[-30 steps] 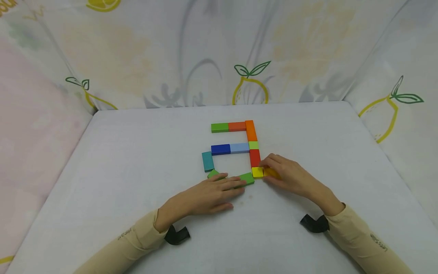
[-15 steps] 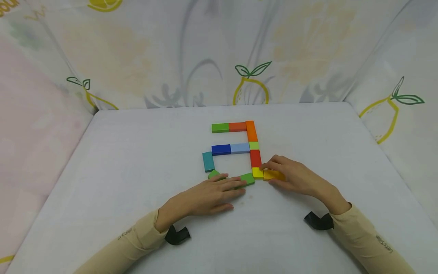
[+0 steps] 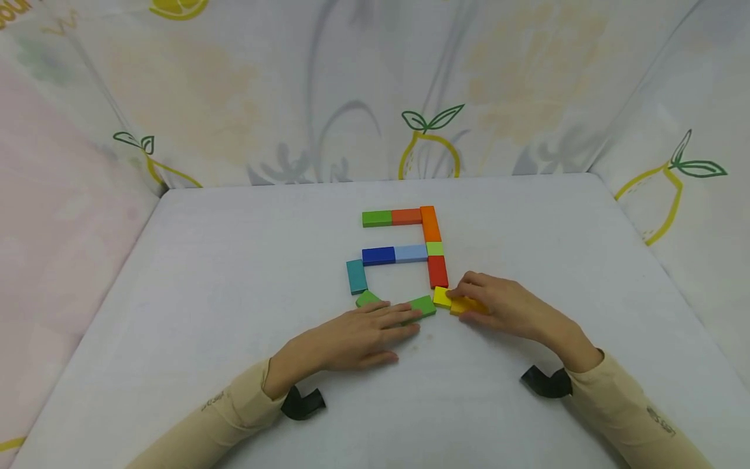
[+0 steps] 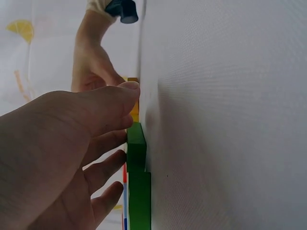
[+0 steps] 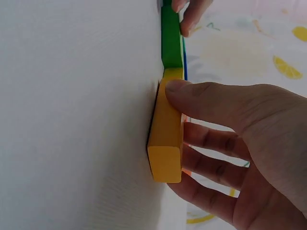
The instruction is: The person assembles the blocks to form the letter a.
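My left hand (image 3: 357, 335) lies with straight fingers over two green blocks, one (image 3: 366, 298) at its left, the other (image 3: 426, 306) under its fingertips; it hides part of both. Between thumb and fingers my right hand (image 3: 510, 306) pinches an amber block (image 5: 168, 129), which lies on the table. The index fingertip touches a small yellow block (image 3: 441, 297), set slightly askew between the right green block and the amber one. Just above the yellow block is the lower end of a red block (image 3: 437, 271).
Lime (image 3: 435, 249) and orange (image 3: 430, 225) blocks continue up from the red one. Leftward run a red-orange block (image 3: 406, 217) with a green one (image 3: 377, 219), and light blue (image 3: 410, 253) with dark blue (image 3: 378, 256). A teal block (image 3: 356, 277) stands below. White cloth covers the table (image 3: 234, 260).
My right hand shifted slightly right, uncovering more of the amber block. Then the small yellow block turned askew, and the amber block moved slightly toward me. The left hand stayed in place.
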`<action>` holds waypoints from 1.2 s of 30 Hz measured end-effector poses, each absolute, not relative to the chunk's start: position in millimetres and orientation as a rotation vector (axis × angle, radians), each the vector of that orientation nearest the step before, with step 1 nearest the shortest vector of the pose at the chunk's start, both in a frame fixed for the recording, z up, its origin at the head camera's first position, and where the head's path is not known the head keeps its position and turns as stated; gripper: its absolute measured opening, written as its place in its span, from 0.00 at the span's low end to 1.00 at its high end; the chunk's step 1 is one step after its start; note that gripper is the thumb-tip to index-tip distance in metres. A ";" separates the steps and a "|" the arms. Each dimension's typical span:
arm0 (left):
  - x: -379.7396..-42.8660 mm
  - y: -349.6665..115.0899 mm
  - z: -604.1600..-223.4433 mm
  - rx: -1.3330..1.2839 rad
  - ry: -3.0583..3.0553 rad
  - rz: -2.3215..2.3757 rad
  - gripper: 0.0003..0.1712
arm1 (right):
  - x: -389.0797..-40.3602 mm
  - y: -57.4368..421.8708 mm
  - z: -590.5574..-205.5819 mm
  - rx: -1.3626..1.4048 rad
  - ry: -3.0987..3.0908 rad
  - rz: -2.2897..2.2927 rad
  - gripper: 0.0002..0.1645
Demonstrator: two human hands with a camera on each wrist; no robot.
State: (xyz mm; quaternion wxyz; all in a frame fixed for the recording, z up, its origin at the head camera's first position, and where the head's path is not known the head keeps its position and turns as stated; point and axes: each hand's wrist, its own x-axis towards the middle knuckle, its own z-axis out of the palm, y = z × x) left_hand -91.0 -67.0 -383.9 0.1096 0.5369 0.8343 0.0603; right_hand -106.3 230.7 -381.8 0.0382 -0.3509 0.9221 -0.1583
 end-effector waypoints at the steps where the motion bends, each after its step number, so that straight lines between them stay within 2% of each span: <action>1: -90.5 -67.0 -383.5 1.576 2.447 0.181 0.31 | -105.1 229.9 -381.1 -1.067 2.830 -0.481 0.20; 18: -94.8 -68.9 -384.9 1.582 2.410 0.262 0.31 | -98.6 222.7 -379.2 -1.024 2.905 -0.420 0.18; 27: -124.7 -101.0 -368.4 1.575 2.564 0.562 0.33 | -100.4 226.2 -376.5 -0.879 2.864 -0.562 0.23; 31: -137.6 -115.7 -369.0 1.560 2.645 0.596 0.29 | -102.5 230.1 -377.0 -0.831 2.849 -0.595 0.25; 36: -142.9 -117.6 -382.6 1.530 2.658 0.570 0.22 | -105.3 230.2 -379.7 -0.840 2.837 -0.560 0.21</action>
